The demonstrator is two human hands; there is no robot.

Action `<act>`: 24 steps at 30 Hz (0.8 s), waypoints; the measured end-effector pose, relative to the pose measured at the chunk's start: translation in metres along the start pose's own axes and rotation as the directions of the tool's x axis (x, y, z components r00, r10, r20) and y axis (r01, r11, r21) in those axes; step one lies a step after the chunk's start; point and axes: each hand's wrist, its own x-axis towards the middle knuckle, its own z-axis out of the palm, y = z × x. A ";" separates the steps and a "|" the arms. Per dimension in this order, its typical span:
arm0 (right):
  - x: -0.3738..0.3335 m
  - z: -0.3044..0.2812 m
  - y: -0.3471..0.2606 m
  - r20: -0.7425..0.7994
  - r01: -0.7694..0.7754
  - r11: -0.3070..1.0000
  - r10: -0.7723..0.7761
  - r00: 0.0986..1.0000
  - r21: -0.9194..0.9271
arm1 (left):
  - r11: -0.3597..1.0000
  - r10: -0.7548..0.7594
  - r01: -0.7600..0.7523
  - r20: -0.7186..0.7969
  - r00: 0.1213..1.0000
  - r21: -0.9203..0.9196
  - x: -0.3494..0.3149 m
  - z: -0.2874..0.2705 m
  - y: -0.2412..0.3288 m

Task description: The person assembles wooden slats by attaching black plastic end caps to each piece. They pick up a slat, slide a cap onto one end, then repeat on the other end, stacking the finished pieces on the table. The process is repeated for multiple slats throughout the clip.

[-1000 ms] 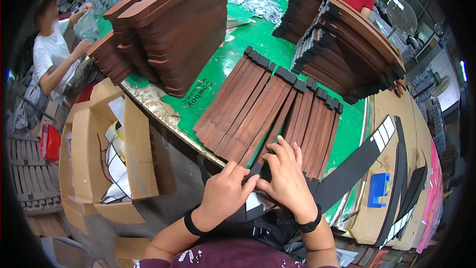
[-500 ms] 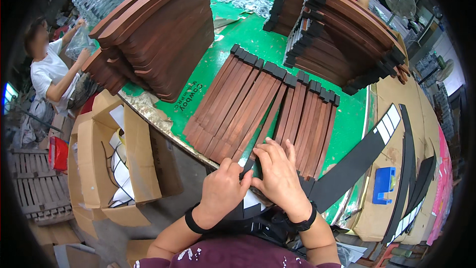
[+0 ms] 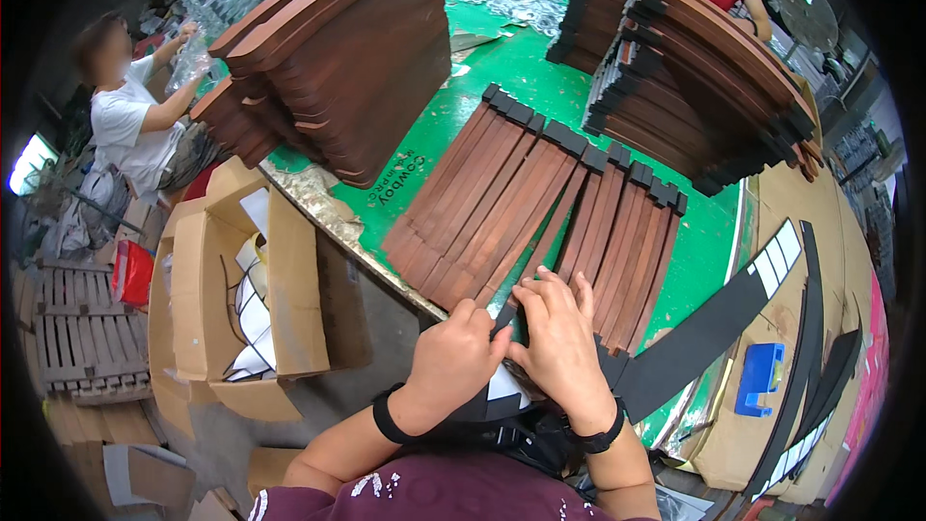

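Note:
A row of reddish-brown wooden strips [image 3: 482, 198] lies on the green tabletop, with black caps [image 3: 564, 138] on the far ends. One slanted strip [image 3: 550, 232] stands apart from its neighbours, and its near end between my hands has a black piece [image 3: 504, 316] on it. My left hand [image 3: 453, 352] is closed, with thumb and fingers pinching at that end. My right hand [image 3: 559, 342] bends over the strips just to the right, fingers stretched and partly spread, its thumb near my left thumb. What lies under the palms is hidden.
Tall stacks of brown boards [image 3: 338, 68] and black-ended boards [image 3: 694, 77] stand farther back. A long black sheet with white patches [image 3: 694, 338] and a blue tape dispenser [image 3: 759, 378] lie at right. An open cardboard box [image 3: 299, 309] is at left. Two other people are beyond the table.
The whole view has shifted, so the scene sits farther right in the picture. Both hands stay at the same strip end in nearly the same pose.

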 end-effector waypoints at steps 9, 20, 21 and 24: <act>-0.003 -0.009 -0.007 0.063 0.061 0.996 -0.057 0.996 -0.064 | 0.997 -0.016 0.010 0.065 0.998 0.082 -0.007 0.004 0.001; -0.002 -0.010 -0.013 0.099 0.058 0.991 -0.046 0.994 -0.125 | 0.999 -0.029 0.028 0.064 0.998 0.022 -0.020 -0.006 0.000; -0.002 -0.009 -0.013 0.102 0.060 0.990 -0.047 0.994 -0.130 | 0.999 -0.030 0.028 0.066 0.997 0.032 -0.020 -0.006 0.002; -0.002 -0.009 -0.013 0.094 0.062 0.990 -0.049 0.994 -0.131 | 0.999 -0.024 0.022 0.058 0.998 0.039 -0.020 -0.003 0.002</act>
